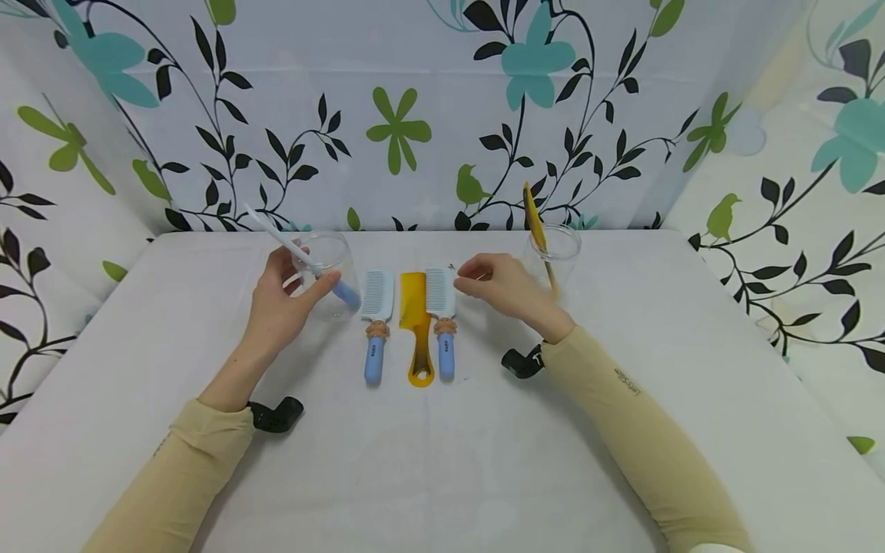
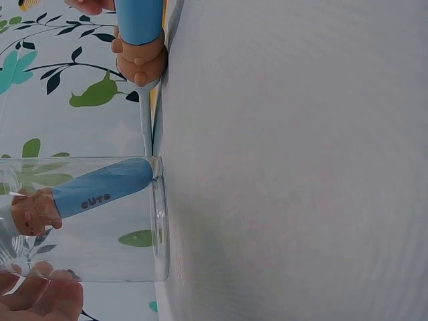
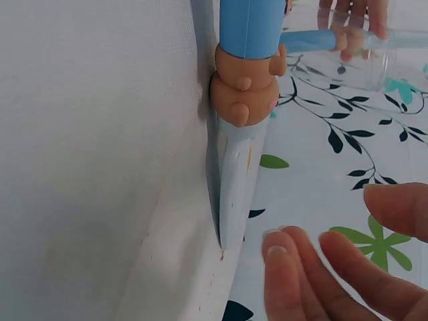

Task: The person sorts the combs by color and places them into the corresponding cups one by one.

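My left hand (image 1: 280,301) holds a clear cup (image 1: 340,250) at its side, thumb on the near side. A blue comb (image 1: 346,294) leans inside it, handle down, with a brown bear figure and "CUTE" lettering seen in the left wrist view. Beside that cup lie a blue comb (image 1: 374,359), a yellow comb (image 1: 414,303) and another blue comb (image 1: 445,358), side by side with their handles toward me. Just right of the last comb's head is my right hand (image 1: 508,286), fingers loosely bent; in the right wrist view a gap shows between thumb and fingers.
Behind my right hand stands a second clear cup (image 1: 568,250) with a yellow comb (image 1: 533,219) upright in it. A white cloth (image 1: 415,476) covers the table. Patterned curtains (image 1: 311,69) hang along the back and sides.
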Available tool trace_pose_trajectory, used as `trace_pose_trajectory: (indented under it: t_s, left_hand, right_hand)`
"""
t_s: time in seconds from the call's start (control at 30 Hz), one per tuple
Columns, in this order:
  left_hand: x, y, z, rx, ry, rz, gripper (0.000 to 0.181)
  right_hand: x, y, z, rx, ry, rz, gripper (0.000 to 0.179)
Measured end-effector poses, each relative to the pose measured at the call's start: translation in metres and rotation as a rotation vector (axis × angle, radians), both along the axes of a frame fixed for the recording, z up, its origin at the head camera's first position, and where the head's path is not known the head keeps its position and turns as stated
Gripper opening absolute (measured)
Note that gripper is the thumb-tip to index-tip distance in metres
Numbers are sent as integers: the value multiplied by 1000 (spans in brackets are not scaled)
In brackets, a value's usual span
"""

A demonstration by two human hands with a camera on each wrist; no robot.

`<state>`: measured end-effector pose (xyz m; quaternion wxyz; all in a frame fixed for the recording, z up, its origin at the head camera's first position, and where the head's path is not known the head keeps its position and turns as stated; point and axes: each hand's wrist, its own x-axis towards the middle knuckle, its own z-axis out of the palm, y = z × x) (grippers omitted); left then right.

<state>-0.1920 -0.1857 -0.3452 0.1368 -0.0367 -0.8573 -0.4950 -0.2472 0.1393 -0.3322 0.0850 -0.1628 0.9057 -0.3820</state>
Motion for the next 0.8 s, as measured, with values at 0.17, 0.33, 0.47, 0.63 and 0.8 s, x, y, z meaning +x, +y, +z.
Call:
trace_pose_trajectory:
  t_s: [0.17,0.33,0.47,0.63,0.8]
  left_hand:
    - [1,0,-1,1,-10,1,79]
    - [1,1,-1,11,-11,-2,78]
    - [0,0,-1,12,1,-3,78]
    - [-1,0,0,7,7,-6,78]
    - [0,-2,-1,5,3,0,79]
  right_hand:
    - [-12,-10,-7,24,-126,-19,41]
    - [-20,-18,-14,44,-205,-48,47]
    - [-21,-22,-15,55,-213,-65,48]
    - [-21,-26,-18,100,-228,-57,57]
    - [-22,-31,-23,140,-196,-49,66]
